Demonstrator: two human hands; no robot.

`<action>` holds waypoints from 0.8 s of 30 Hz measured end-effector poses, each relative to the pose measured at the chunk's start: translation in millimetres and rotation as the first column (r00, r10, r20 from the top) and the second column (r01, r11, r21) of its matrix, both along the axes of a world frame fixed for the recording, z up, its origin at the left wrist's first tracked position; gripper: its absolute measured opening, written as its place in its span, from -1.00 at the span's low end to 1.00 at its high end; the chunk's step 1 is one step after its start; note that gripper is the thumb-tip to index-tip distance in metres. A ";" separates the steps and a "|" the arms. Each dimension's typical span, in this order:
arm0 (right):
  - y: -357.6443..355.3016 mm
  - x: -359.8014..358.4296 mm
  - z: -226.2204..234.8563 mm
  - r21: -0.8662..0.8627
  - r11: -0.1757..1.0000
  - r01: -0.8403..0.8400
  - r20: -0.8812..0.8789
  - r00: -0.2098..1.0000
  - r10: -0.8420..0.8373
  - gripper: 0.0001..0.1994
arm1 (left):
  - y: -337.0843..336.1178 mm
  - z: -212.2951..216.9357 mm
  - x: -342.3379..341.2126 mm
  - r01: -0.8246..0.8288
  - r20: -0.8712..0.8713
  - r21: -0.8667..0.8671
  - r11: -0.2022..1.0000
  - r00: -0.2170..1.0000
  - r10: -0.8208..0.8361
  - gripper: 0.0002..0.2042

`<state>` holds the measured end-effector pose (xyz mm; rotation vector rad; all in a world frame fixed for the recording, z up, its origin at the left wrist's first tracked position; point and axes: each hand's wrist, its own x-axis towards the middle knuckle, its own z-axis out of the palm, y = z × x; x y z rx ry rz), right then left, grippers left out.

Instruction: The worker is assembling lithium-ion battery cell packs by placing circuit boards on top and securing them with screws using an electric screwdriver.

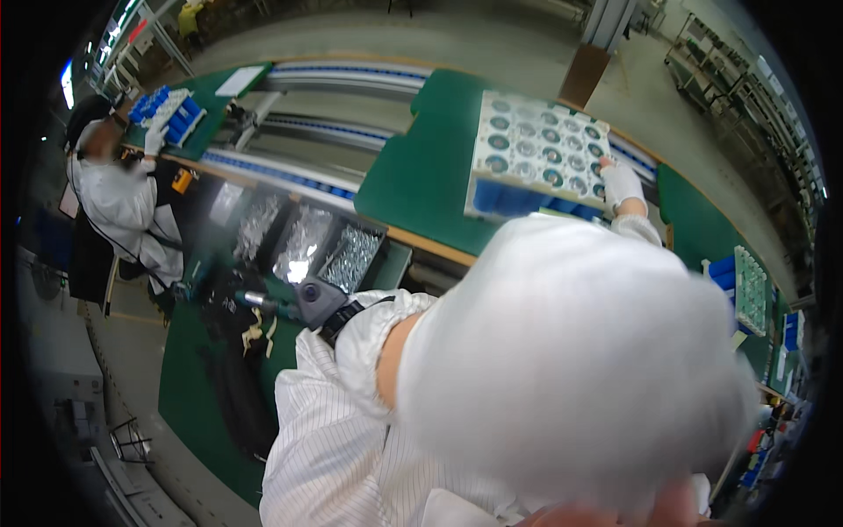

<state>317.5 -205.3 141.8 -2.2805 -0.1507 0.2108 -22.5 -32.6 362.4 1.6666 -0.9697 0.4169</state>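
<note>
Touching tray [518, 180] edge — right hand [623, 186], benchtop [404, 189] spreading leftward

A head-worn fisheye view looks down past a blurred white cap [571, 351] very near the lens, onto the green table [413, 171] and floor [351, 37] beyond.

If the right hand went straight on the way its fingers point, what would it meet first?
Most likely the white tray of round parts, at its right edge; the right hand is at that edge, though contact is hard to judge.
</note>
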 end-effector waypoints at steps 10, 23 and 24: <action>19.5 5.7 3.9 -0.244 0.970 -0.020 0.017 1.000 0.024 -0.51 | 7.0 -18.5 -21.5 0.076 -0.005 -0.049 0.996 0.997 -0.077 -0.79; 17.5 1.2 4.9 -0.026 0.999 0.019 -0.051 0.999 -0.020 -0.53 | 3.4 -21.0 -19.7 0.068 0.003 -0.074 0.995 0.998 -0.068 -0.80; 23.4 5.8 4.1 -0.035 0.999 -0.004 -0.041 0.999 0.003 -0.53 | 1.8 -18.4 -21.0 0.053 0.011 -0.073 0.996 0.999 -0.052 -0.80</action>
